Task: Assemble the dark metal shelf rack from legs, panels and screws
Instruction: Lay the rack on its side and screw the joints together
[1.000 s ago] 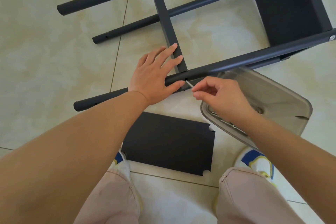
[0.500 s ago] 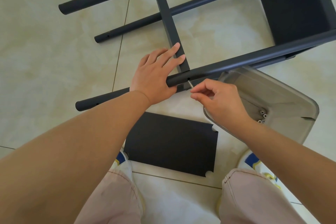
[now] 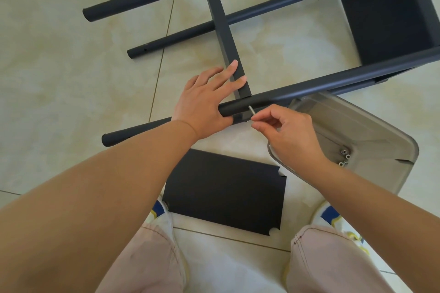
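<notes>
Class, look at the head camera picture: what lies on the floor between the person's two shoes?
In the head view, the loose dark panel lies flat on the tiled floor, its near edge reaching between the left shoe and the right shoe.

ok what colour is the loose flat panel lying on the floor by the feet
Matt black, same dark finish as the rack; the panel shows best in the head view.

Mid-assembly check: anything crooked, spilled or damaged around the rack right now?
Nothing is spilled or damaged. The clear tray sits tilted, one edge under the near leg, with screws gathered inside. The right hand pinches a screw at that leg.
</notes>
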